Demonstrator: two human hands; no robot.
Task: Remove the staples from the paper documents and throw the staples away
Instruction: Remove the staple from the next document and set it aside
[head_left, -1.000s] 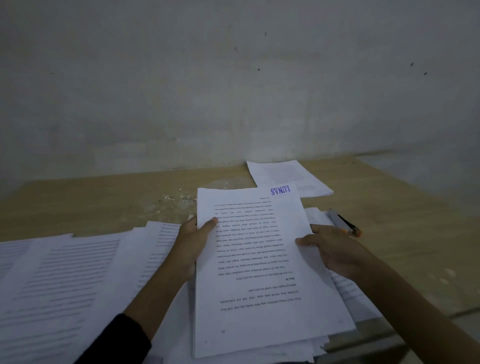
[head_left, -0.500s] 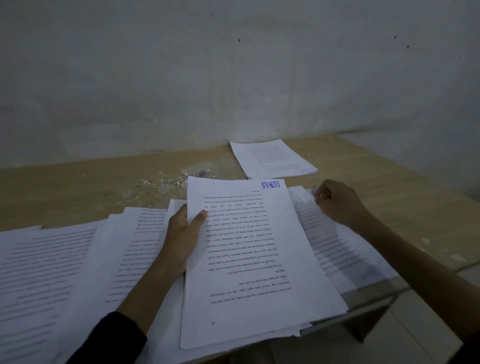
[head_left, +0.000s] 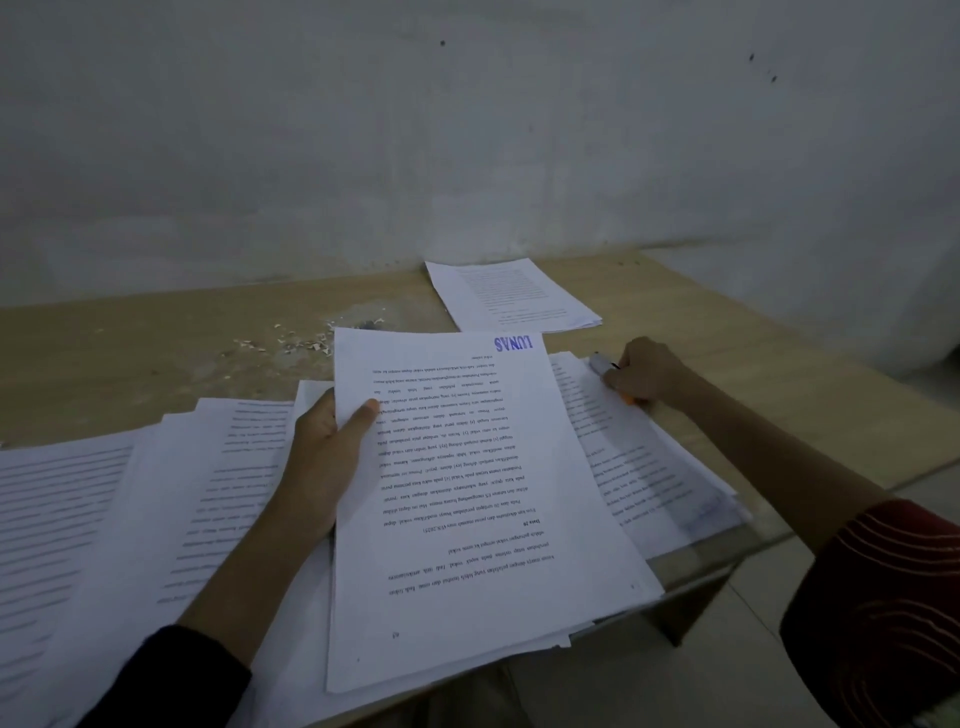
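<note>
The left hand (head_left: 332, 457) pinches the stamped document (head_left: 467, 493) by its left edge, above the spread papers (head_left: 156, 493); the right hand (head_left: 649, 376) has left that page and now curls round the orange-tipped tool (head_left: 600, 362) on the right pile (head_left: 649, 467), so prying likely comes next. The staple is too dim to find

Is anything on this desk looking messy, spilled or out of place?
Yes. Small pale scraps lie scattered on the bare table near the wall, just beyond the document that the left hand holds. They look like loose litter, not yet thrown away. The document's print also faces away from the person, upside down in this view.
</note>
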